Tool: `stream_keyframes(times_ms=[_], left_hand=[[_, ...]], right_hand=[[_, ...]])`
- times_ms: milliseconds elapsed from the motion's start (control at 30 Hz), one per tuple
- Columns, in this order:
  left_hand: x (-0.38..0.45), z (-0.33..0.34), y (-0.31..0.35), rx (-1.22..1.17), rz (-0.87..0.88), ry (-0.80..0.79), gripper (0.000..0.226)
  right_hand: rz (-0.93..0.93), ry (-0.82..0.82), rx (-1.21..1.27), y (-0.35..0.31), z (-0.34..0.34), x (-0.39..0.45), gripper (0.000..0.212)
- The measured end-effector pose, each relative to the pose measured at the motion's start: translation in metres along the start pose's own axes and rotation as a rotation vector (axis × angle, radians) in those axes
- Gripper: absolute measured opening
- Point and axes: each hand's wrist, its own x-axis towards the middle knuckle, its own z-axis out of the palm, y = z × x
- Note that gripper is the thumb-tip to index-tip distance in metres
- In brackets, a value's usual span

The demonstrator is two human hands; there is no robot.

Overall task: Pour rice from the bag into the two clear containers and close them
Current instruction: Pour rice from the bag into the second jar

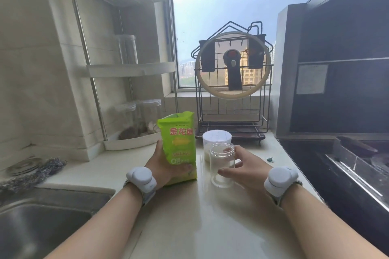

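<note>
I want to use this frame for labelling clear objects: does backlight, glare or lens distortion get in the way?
Head view: window backlight silhouettes the rack; soft glare sheens the countertop; wide-angle bending curves the shelf pole; empty jar edges stay readable.

Seen from above at a kitchen counter: two bare forearms, no sleeves, entering from the lower corners of the frame. Strapped to each wrist was a white, rounded plastic device with a raised circular dome and smaller lobes at its sides, the left wrist device [141, 179] at lower centre, the right wrist device [281, 180] at lower right. Held on by pale grey bands. Left hand [163, 165] and right hand [245, 167] ungloved, without rings.
</note>
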Motion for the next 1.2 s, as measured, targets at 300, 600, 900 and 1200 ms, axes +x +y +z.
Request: stream_keyframes(times_ms=[300,600,900,1200], left_hand=[[-0.003,-0.020,0.025,0.127,0.049,-0.149,0.104],[-0.007,-0.051,0.067,0.411,0.176,-0.351,0.072],[0.002,-0.076,0.088,0.602,0.087,-0.446,0.079],[0.005,-0.081,0.117,0.782,0.077,-0.502,0.071]], right_hand=[[-0.028,0.018,-0.011,0.004,0.001,0.001,0.057],[-0.043,0.037,-0.014,0.005,0.002,0.002,0.056],[-0.052,0.064,-0.023,0.008,0.003,0.003,0.056],[-0.060,0.078,-0.036,0.005,0.004,0.000,0.057]])
